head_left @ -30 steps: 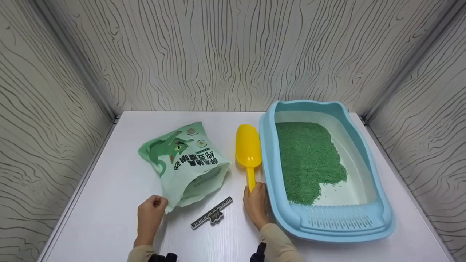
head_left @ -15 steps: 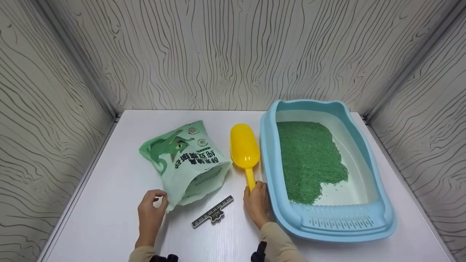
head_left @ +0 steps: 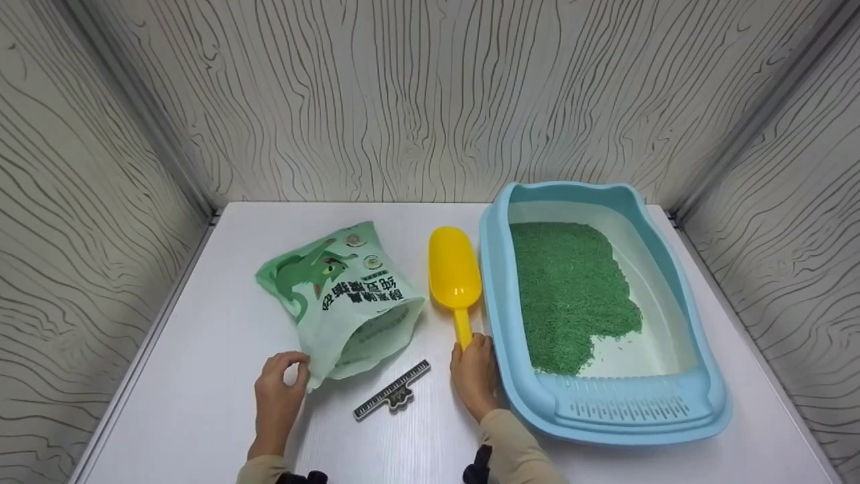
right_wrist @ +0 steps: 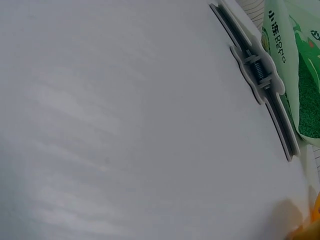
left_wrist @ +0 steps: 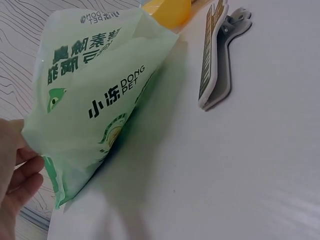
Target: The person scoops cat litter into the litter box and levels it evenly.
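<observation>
A green bag of cat litter lies on the table with its mouth open toward me, and green pellets show inside it in the right wrist view. My left hand pinches the left corner of the bag's mouth between thumb and finger; in the left wrist view the other fingers are behind the bag's edge. A yellow scoop lies between the bag and the litter box, its bowl up and holding nothing visible. My right hand grips the end of its handle, close against the box wall.
The light blue litter box stands at the right, green litter spread over the left part of its floor. Between my hands lies a long bag clip with a piano-key pattern. Wood-patterned walls enclose the white table.
The scoop's bowl has swung slightly left, away from the litter box, then partly back. My left thumb and forefinger form a wider loop at the bag's corner.
</observation>
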`<state>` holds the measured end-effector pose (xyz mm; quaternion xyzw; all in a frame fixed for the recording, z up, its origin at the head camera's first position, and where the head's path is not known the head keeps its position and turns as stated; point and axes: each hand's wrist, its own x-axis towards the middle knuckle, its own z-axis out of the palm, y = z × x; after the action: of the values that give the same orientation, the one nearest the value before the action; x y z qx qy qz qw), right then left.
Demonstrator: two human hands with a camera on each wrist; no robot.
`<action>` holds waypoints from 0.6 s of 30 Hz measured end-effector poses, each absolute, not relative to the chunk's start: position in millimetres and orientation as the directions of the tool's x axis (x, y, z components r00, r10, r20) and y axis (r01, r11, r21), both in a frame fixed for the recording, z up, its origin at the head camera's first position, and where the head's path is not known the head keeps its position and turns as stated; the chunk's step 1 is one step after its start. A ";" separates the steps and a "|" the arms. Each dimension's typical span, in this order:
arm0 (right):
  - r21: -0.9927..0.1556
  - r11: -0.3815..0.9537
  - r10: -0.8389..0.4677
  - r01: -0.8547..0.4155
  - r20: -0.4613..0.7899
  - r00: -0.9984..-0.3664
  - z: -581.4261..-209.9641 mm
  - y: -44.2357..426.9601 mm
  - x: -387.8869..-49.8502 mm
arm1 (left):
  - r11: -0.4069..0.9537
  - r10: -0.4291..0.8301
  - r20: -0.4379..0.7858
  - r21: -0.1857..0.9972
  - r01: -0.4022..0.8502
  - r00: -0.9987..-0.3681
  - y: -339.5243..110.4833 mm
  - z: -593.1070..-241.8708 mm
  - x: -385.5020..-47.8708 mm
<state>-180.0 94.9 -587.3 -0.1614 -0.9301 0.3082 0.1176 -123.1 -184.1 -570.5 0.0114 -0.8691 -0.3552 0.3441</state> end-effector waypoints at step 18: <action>-0.466 0.876 0.285 0.122 0.298 -0.911 -573.3 84.8 -181.1 | 0.748 -0.198 0.600 0.604 0.276 -0.775 -190.7 -575.3 -116.4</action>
<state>-181.1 84.8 -573.3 -0.1070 -0.9514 0.2244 0.1819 -116.4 -190.7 -575.3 -0.0223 -0.8728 -0.3545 0.3346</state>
